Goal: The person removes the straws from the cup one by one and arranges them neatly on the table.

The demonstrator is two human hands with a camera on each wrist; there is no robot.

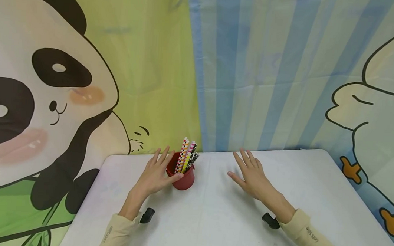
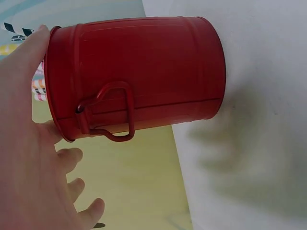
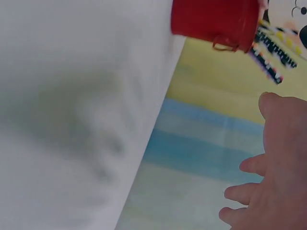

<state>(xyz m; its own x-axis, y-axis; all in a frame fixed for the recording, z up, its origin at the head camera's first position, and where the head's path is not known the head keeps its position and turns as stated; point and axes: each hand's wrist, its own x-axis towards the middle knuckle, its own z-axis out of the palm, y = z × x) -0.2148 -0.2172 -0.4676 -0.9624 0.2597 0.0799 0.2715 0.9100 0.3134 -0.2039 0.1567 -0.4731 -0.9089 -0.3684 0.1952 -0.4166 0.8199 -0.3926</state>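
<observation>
A small red metal bucket (image 1: 184, 181) stands upright on the white table, holding several patterned paper straws (image 1: 182, 156) that lean out over its rim. Beside the bucket's left side is my left hand (image 1: 153, 175), fingers spread and fairly straight, its thumb overlapping the rim in the head view. The left wrist view shows the bucket's wire handle (image 2: 127, 112) on the side facing that camera. Farther right, my right hand (image 1: 255, 180) hovers over the table with fingers extended and nothing in it. From the right wrist, the bucket (image 3: 213, 19) appears beyond the thumb.
The white table (image 1: 212, 220) extends below both hands and ends at a hanging backdrop. A panda (image 1: 51, 93) is printed on the backdrop's left, blue stripes (image 1: 249, 73) in its middle. Small black devices (image 1: 147, 215) sit by both wrists.
</observation>
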